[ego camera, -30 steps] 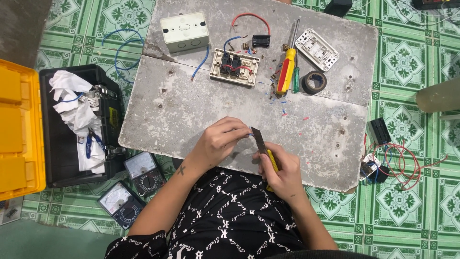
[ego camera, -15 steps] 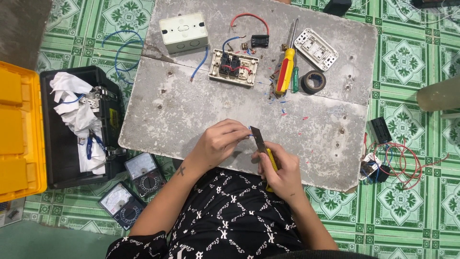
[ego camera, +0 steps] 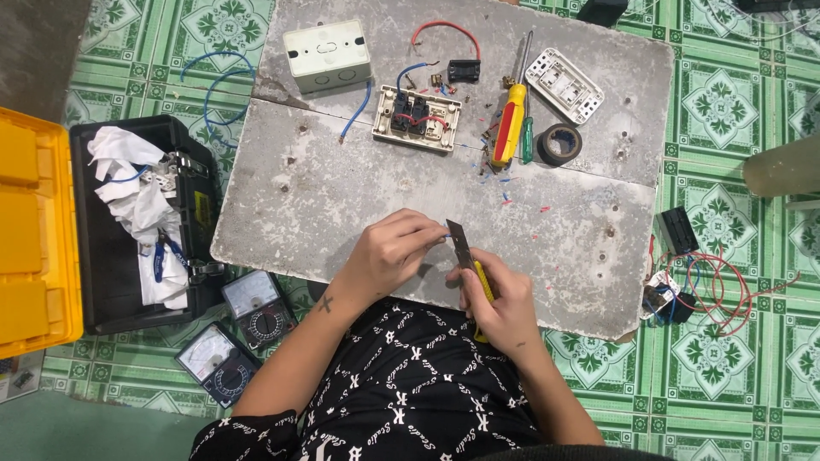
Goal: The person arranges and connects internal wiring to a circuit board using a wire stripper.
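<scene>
I sit on a green tiled floor (ego camera: 726,77) with a big grey board (ego camera: 342,179) in front of me. On my left is a black toolbox (ego camera: 111,282) with a yellow lid (ego camera: 34,230), and white rags (ego camera: 128,183) are stuffed inside it. Two meters with dials (ego camera: 235,329) lie by my left arm.

At the far side of the board sits a white box (ego camera: 327,55). Next to it is a switch plate (ego camera: 417,118) lying face down, with a red wire and a blue wire going into it. I think that part is partly wired, but loose wires are still around, so more is left to do. A red and yellow screwdriver (ego camera: 508,124), a roll of black tape (ego camera: 560,143) and a white cover plate (ego camera: 564,85) wait near it, not in use. Tiny bits of wire skin are scattered close to the screwdriver.

My right hand (ego camera: 504,303) is closed around a yellow knife (ego camera: 468,260), blade pointing up. My left hand (ego camera: 389,252) is pinched tight on a thin blue wire (ego camera: 444,236), right by the blade. The wire end touches the blade or is just beside it; I cannot tell which. It looks like I am peeling it.
</scene>
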